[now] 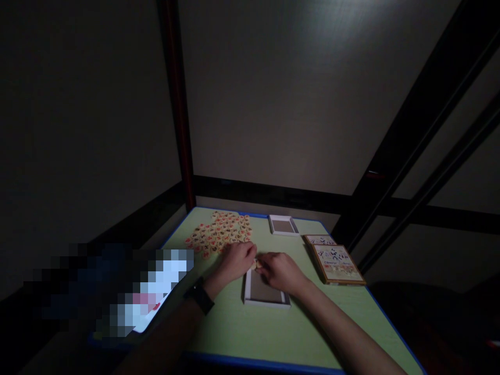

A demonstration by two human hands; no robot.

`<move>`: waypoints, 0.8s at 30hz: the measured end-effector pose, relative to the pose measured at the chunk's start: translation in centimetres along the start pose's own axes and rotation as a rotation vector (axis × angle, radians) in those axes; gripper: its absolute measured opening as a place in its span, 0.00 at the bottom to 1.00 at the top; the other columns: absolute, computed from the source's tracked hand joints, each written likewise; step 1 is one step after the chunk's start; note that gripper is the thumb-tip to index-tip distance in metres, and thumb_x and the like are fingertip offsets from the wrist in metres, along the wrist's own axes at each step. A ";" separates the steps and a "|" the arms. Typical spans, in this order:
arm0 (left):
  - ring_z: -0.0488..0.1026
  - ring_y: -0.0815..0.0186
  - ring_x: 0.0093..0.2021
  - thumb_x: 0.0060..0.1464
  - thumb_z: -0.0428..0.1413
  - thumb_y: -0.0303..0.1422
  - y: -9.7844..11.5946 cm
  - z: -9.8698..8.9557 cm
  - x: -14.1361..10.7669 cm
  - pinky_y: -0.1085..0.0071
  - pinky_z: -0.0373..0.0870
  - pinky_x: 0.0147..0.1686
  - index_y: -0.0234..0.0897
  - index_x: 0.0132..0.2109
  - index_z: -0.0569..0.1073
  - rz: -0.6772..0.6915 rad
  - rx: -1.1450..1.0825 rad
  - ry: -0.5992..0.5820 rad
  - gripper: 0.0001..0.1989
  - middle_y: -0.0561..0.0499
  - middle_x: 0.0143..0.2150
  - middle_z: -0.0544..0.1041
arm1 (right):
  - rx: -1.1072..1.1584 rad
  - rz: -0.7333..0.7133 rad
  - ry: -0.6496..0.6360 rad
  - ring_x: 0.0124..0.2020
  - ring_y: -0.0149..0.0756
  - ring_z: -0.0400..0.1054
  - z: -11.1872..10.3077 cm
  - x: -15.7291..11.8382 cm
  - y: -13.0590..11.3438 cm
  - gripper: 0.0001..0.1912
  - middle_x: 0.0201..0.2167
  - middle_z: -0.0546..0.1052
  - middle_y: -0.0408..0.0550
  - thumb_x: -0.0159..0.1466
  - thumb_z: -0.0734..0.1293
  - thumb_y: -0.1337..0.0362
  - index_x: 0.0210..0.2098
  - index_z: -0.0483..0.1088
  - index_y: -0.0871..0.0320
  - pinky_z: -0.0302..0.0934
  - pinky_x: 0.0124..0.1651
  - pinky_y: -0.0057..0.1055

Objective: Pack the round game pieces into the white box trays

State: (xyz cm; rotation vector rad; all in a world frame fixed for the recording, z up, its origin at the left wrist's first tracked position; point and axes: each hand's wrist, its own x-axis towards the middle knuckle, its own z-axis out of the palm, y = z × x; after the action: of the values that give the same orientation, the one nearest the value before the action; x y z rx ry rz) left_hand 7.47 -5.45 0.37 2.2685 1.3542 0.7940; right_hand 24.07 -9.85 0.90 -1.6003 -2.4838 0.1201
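A shallow white-walled box tray with a brown-grey bottom lies open in front of me. Over its far left corner is my left hand, fingers curled together; what they hold, if anything, is hidden. My right hand reaches over the tray from the right, fingertips pinched at small round Chinese chess pieces by the far end. The two hands are close together, with those pieces between them. Just beyond my left hand, many more round wooden Chinese chess pieces with red and black characters lie spread out.
Another shallow white tray sits at the table's far edge. Two printed Chinese chess boxes overlap at the right edge. A bright, pixelated screen stands at left. The green table has a blue rim; dark walls surround it.
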 end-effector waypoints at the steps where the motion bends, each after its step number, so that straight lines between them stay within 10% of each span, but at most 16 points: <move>1: 0.70 0.66 0.28 0.60 0.48 0.29 0.0 0.1 0.0 0.73 0.57 0.30 0.39 0.25 0.72 0.003 -0.007 -0.003 0.16 0.51 0.26 0.76 | 0.012 0.002 0.002 0.37 0.38 0.74 0.1 0.0 0.0 0.08 0.37 0.81 0.50 0.62 0.64 0.66 0.40 0.74 0.57 0.58 0.38 0.28; 18: 0.68 0.67 0.27 0.59 0.47 0.28 -0.4 0.5 0.0 0.73 0.58 0.30 0.37 0.26 0.72 0.023 -0.048 0.027 0.15 0.52 0.24 0.74 | 0.114 -0.013 0.062 0.30 0.37 0.72 -1.1 -0.4 -0.2 0.08 0.29 0.80 0.46 0.60 0.67 0.62 0.38 0.74 0.56 0.55 0.32 0.28; 24: 0.74 0.65 0.34 0.62 0.47 0.29 0.2 -0.5 -0.4 0.73 0.64 0.36 0.37 0.33 0.75 0.042 0.166 0.038 0.14 0.48 0.33 0.79 | 0.244 0.053 0.266 0.27 0.36 0.71 -1.4 -0.2 0.8 0.16 0.26 0.79 0.44 0.59 0.64 0.65 0.46 0.75 0.56 0.57 0.32 0.28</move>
State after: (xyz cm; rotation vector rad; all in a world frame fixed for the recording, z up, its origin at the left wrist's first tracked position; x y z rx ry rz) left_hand 7.14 -5.84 0.76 2.4277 1.4423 0.7671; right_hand 25.16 -9.72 2.13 -1.4753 -2.1372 0.1956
